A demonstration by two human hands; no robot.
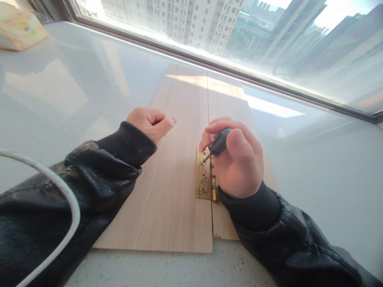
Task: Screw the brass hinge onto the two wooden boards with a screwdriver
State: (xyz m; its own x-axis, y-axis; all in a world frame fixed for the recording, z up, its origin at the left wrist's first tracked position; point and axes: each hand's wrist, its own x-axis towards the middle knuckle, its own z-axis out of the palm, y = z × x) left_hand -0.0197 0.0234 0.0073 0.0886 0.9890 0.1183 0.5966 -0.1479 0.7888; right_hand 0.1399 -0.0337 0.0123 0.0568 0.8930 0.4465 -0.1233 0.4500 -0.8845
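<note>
My right hand (239,163) is wrapped round the dark handle of a small screwdriver (220,141). The screwdriver leans, and its tip meets a screw in the left leaf of a brass hinge (203,183). Several screw heads show in that leaf; the right leaf is mostly hidden under my hand. The hinge lies over the seam between a wider left wooden board (167,191) and a narrower right wooden board (226,85). Above the left board, my left hand (152,121) is curled into a fist, its thumb along the side. Whatever its fingers may hold is hidden.
Both boards lie on a speckled white countertop (323,175) beside a window frame (191,48). A white cable (67,191) loops in front of my left sleeve. At the far left stands a yellowish package (20,30).
</note>
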